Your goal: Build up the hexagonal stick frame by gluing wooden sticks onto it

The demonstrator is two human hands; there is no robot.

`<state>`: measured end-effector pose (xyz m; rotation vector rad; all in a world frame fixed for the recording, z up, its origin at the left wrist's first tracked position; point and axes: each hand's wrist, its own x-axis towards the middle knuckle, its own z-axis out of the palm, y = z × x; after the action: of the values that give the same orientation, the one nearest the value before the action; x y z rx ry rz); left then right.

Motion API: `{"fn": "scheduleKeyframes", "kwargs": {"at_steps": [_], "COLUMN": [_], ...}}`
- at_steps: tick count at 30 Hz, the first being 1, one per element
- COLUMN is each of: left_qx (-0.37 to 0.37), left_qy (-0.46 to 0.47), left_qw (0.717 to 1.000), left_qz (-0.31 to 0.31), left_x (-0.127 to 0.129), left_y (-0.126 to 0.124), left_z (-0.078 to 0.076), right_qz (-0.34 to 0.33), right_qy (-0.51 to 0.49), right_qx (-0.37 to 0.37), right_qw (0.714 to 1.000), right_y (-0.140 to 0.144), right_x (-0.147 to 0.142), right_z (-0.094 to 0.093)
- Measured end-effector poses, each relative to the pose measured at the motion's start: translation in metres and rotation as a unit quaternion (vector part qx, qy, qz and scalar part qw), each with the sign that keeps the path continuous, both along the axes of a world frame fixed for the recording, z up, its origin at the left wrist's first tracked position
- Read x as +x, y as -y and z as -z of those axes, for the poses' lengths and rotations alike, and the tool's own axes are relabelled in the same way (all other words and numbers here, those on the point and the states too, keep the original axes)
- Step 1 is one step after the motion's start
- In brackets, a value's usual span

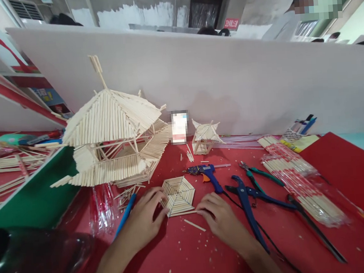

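Observation:
A many-sided panel of thin wooden sticks (180, 193), laid in rings round a centre with dark lines between the sections, lies flat on the red tabletop. At its left edge rests my left hand (148, 213), thumb and forefinger apart and touching the rim. My right hand (220, 215) is at the lower right corner, its fingertips closed on the end of a wooden stick (183, 213) that lies along the panel's near edge. A short loose stick (195, 225) is on the table between my hands. Just beyond the panel lies a blue glue gun (206, 172).
A large stick-built pavilion (106, 121) stands left, a small one (206, 135) behind. On the right are blue cutters (245, 202), green-handled pliers (259, 177) and bagged sticks (304, 190). A blue pen (125, 215) lies left. A white partition (243, 78) closes the back.

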<state>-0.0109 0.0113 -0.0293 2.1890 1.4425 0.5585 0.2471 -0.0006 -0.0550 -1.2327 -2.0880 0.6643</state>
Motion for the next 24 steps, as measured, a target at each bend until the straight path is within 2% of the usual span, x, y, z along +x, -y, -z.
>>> {"fn": "scheduleKeyframes", "kwargs": {"at_steps": [15, 24], "left_qx": [0.016, 0.031], "left_qy": [0.049, 0.031], "left_qw": [0.999, 0.999], "left_qz": [0.0, -0.005], "left_x": [0.0047, 0.0079], "left_y": [0.0002, 0.0017], "left_z": [-0.004, -0.003], "right_qz": [0.016, 0.044], "right_qy": [0.003, -0.005], "right_qx": [0.013, 0.007], "right_qw": [1.0, 0.999], "right_y": [-0.0048, -0.0049], "right_x": [-0.0013, -0.0032], "right_z": [-0.0021, 0.0007]}}
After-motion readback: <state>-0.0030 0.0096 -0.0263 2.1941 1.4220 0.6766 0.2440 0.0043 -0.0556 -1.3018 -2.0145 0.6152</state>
